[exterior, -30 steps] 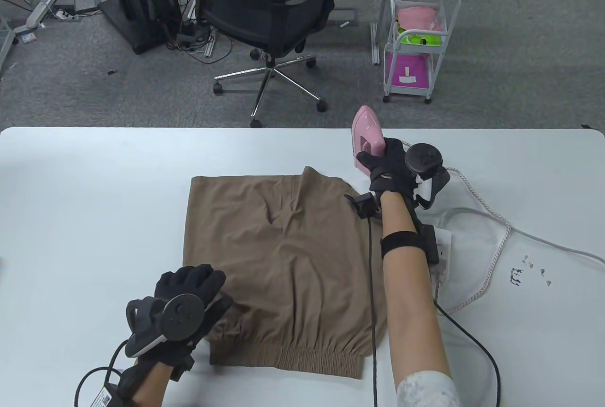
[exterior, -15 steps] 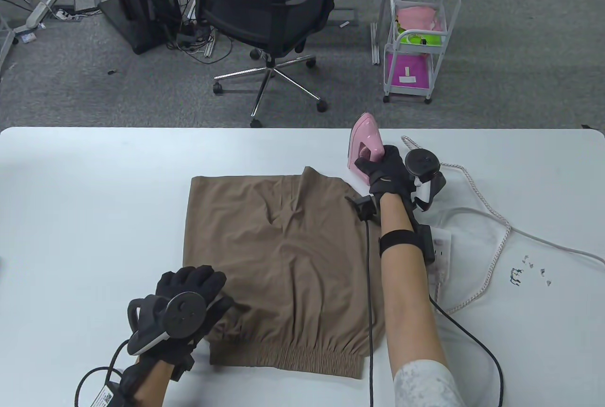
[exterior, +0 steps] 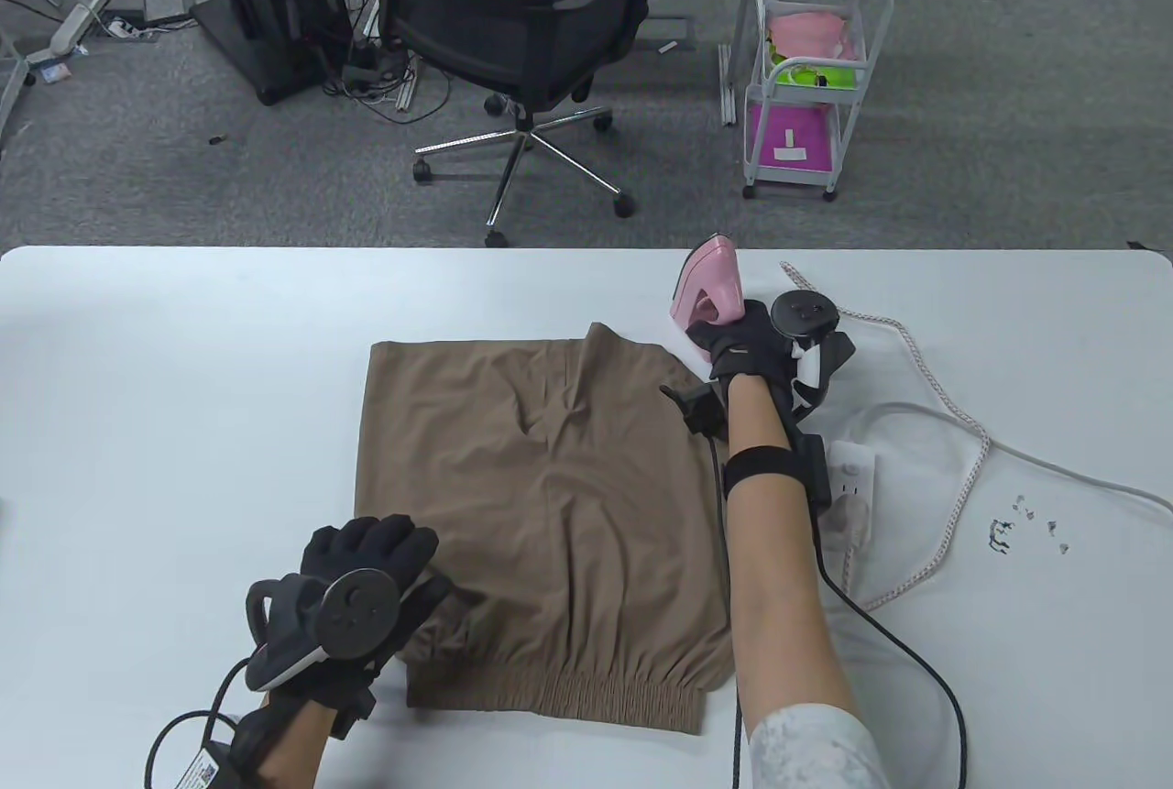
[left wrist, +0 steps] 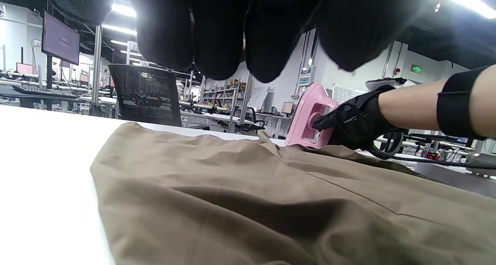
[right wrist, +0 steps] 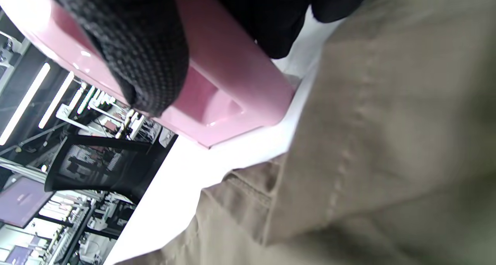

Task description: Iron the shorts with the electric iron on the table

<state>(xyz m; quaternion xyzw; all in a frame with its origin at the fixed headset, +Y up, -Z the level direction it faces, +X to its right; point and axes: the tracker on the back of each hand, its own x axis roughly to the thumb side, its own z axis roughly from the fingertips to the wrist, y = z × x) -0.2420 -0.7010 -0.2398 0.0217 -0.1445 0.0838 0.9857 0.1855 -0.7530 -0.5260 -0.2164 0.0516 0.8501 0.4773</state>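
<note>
The left hand [exterior: 371,574] lay on the near left corner of the brown shorts [exterior: 550,505], by the gathered waistband, just as it had a second before. In the table view its fingers [exterior: 385,542] were bent over the cloth, pressing it down rather than pinching it; the left wrist view showed only dark fingertips hanging above the fabric, so the grip could not be told for certain. The shorts were spread flat on the white table [exterior: 183,422], with creases running through the middle beyond the left fingertips.

To the right, the right hand [exterior: 742,345] gripped the handle of the pink electric iron [exterior: 707,285], fingers curled round it. Over the last second this hand and the iron had tipped and sunk toward the table: the iron had stood taller and nearer upright, and now it leaned lower with its nose pointing away from the person. It sat just past the far right corner of the shorts, with the soleplate not yet on the cloth. In the right wrist view the pink body lay under the fingers, with a strip of bare table between it and the hem.

Right of that hand a braided cord [exterior: 953,422] trailed across the table, near a white power strip [exterior: 848,482].

The lowering suggests the iron was being brought down for a pass; pressing had probably not begun.
</note>
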